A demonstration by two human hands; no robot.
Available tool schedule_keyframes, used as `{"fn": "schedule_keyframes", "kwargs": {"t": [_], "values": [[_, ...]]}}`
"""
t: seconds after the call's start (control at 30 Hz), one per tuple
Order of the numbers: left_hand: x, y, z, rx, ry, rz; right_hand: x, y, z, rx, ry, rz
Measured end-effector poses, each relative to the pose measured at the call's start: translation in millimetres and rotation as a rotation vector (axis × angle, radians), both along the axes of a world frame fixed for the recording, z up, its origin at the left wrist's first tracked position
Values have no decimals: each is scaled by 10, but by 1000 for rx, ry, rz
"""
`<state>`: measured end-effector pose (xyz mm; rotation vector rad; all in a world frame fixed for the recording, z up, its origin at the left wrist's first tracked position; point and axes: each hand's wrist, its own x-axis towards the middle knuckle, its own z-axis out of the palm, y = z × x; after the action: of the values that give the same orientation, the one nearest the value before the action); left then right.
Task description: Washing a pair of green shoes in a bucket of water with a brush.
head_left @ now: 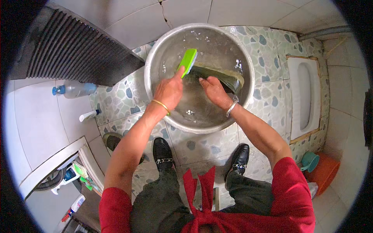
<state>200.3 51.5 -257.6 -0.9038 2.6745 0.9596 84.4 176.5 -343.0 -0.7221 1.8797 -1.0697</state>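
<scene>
A large round metal basin (pixel 199 130) holding cloudy water stands on the tiled floor before me. My left hand (pixel 169 91) grips a green scrub brush (pixel 188 59) with pale bristles, its index finger laid along the handle. The bristles face right, at the near end of a dark green shoe (pixel 224 76) with a paler rim, partly under water. My right hand (pixel 215 91) is at the shoe's lower edge, fingers bent around it; the fingertips are partly hidden.
A black ribbed panel (pixel 84 52) juts in at upper left above a clear pump bottle (pixel 76 89). A squat toilet (pixel 304 96) lies right, an orange bucket (pixel 327 171) with a teal dipper (pixel 310 160) at lower right. Another shoe (pixel 112 141) rests on the floor left.
</scene>
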Motion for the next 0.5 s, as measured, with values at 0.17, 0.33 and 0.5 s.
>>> {"fn": "schedule_keyframes", "kwargs": {"t": [0.17,0.33,0.5], "values": [[-20,426,90,54,189,-215,-105,177,-85,-354,194,39],[86,67,-140,-14,63,-2,-135,-3,228,64,6,40],[181,38,-282,89,69,74,-440,11,300,-14,289,141]]}}
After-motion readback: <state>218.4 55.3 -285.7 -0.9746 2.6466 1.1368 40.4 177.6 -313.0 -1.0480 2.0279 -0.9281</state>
